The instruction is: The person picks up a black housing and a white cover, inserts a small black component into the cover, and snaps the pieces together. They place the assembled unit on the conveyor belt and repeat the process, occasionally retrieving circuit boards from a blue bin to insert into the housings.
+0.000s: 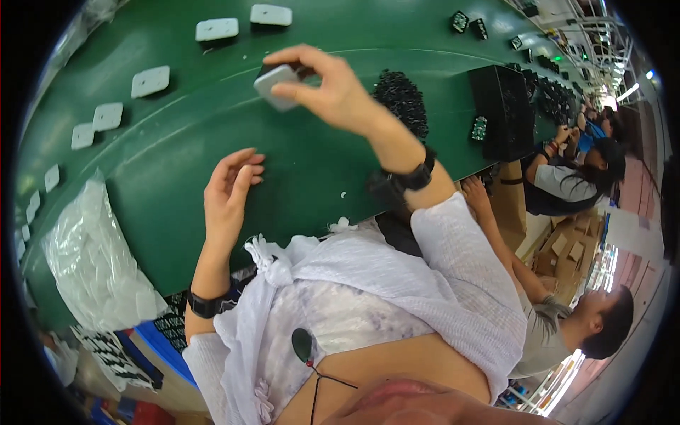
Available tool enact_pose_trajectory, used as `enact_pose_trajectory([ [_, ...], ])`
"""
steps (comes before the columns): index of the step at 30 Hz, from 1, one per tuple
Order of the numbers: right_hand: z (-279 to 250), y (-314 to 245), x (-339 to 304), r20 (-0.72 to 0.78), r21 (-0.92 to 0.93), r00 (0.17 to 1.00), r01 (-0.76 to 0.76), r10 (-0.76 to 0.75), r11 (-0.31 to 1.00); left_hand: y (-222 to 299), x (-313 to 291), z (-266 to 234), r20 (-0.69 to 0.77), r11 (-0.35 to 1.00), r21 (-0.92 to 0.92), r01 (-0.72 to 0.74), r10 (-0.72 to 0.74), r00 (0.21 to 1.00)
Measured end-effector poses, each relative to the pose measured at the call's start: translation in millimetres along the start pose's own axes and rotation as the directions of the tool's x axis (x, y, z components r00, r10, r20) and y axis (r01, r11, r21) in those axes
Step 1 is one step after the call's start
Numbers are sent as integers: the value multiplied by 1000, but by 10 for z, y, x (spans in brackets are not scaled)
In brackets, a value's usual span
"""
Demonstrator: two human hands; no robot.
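My right hand (327,91) grips a small rounded box-shaped device (275,86) between thumb and fingers. Its light grey-white face tilts toward me, and a dark side shows under my fingers. Over the green work surface (312,166), my left hand (230,185) stays apart from the device with its fingers loosely curved and nothing in them. A heap of small black parts (401,103) lies to the right of my right hand. Beyond the hands, similar white-topped devices (217,30) are spaced out along the surface toward the far left.
A clear plastic bag of pale pieces (99,262) lies at the left edge. To the right are a black box (501,113) and a green circuit board (479,128); more boards (460,22) lie farther off. Co-workers (567,177) sit along the right side.
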State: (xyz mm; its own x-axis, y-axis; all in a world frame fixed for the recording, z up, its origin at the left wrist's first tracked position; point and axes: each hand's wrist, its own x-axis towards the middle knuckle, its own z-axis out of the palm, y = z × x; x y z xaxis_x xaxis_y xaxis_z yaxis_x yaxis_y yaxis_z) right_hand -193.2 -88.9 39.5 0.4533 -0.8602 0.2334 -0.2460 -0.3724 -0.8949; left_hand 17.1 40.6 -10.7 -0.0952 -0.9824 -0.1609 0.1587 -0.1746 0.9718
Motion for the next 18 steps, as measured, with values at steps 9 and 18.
enact_pose_trajectory([
  [9, -1267, 1162, 1041, 249, -447, 933, -128, 261, 885, 21, -100, -169, -19, 1000, 20, -8, 8, 1000],
  [18, -1229, 957, 1230, 93, -655, 976, -90, 199, 750, 92, -597, -306, -209, 994, 99, -36, 56, 976],
])
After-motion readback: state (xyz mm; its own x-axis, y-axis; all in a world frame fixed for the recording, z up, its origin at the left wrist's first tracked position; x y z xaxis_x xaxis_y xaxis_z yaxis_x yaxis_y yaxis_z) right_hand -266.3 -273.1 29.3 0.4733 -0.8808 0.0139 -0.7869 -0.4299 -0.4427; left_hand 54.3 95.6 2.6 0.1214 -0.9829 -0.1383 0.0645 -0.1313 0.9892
